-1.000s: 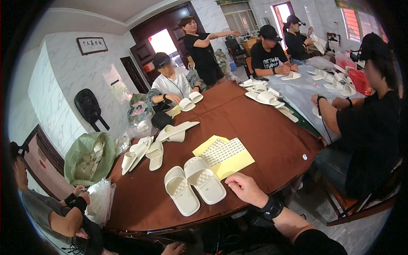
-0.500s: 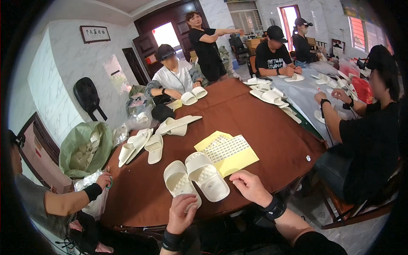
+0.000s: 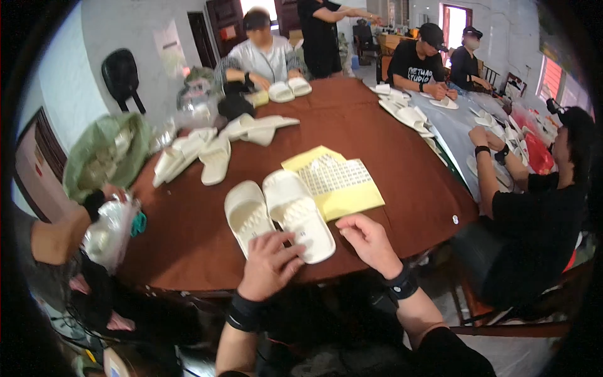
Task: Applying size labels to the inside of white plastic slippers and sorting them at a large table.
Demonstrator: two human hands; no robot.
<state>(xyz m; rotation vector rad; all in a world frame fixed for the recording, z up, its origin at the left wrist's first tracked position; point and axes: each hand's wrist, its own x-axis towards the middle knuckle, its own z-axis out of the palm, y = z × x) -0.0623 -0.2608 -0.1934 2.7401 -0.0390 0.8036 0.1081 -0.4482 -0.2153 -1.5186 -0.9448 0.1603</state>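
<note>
Two cream slippers lie side by side in front of me, the left slipper (image 3: pixel 248 217) and the right slipper (image 3: pixel 295 207), heels toward me. A small dark mark shows on each insole. My left hand (image 3: pixel 270 264) rests palm down across the left slipper's heel, fingers apart, with fingertips reaching to the right slipper's heel edge. My right hand (image 3: pixel 372 246) hovers just right of the right slipper, thumb and fingers drawn together; anything between them is too small to make out. Beyond it lies a sheet of small printed stickers (image 3: pixel 336 176) on yellow backing paper (image 3: pixel 352 202).
More cream slippers (image 3: pixel 217 160) lie at the left of the brown-covered table (image 3: pixel 414 207). A green sack (image 3: pixel 103 157) stands beyond the left edge. Co-workers sit around; at the left a person's hand (image 3: pixel 113 191) is near teal-handled scissors (image 3: pixel 138 223). A small white sticker (image 3: pixel 455 219) lies at right.
The view has tilted downward. My left hand has shifted across the left slipper's heel toward the right slipper, its fingers spreading. The right hand stays beside the right slipper.
</note>
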